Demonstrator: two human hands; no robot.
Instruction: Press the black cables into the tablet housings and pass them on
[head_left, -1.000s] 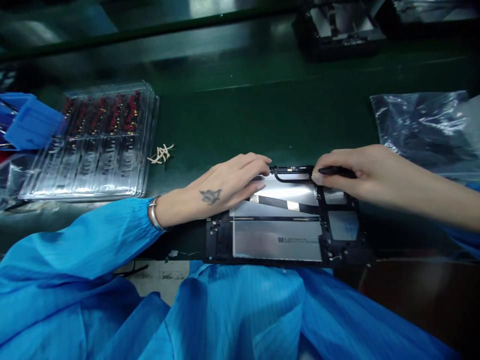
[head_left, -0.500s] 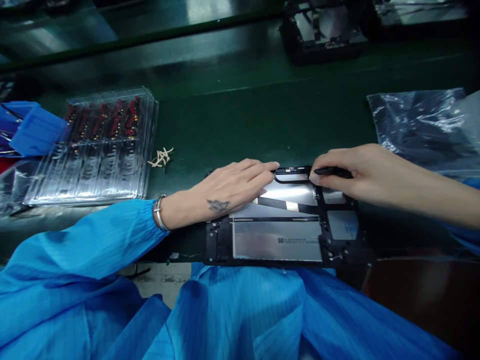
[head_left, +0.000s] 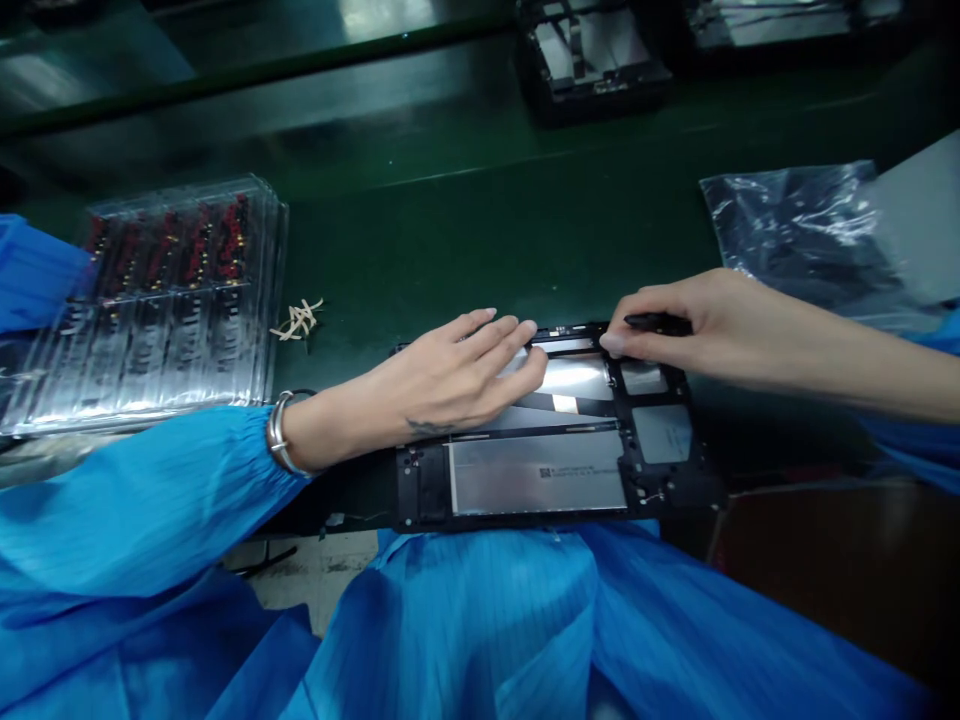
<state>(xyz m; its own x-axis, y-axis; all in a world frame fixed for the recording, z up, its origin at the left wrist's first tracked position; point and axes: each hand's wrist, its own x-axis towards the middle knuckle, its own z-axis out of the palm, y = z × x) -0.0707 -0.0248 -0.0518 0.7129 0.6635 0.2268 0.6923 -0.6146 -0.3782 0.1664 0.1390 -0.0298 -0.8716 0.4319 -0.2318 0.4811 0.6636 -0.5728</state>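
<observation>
Head view: nearest the lens, blue sleeves (head_left: pixel 150 520) are seen, with a bracelet (head_left: pixel 279 436) at the left wrist. Just beyond them a black frame (head_left: pixel 555 440) is laid flat on the green belt (head_left: pixel 450 230), silver panels (head_left: pixel 536 472) being set in its openings.

The left hand (head_left: pixel 442 385) is laid palm down over the frame's left far part, fingers stretched out together and pressed flat on a silver panel; nothing is pinched by it. The right hand (head_left: pixel 686 325) is closed around a thin black tool (head_left: pixel 660 322), pinched between thumb and fingers, and the fingertips are rested on the frame's far edge. A small gap is left between the two sets of fingertips, with the frame's far rim lying across it. The tool tip itself is hidden by the fingers.

Left of the left hand, well apart, a knot of pale bands (head_left: pixel 298 320) is seen, and farther left a stack of clear trays (head_left: pixel 157 300) holding red and black parts. Behind the right hand a crinkled plastic bag (head_left: pixel 795 230) is spread. Farthest off, another black frame (head_left: pixel 592 60) is placed on the belt.
</observation>
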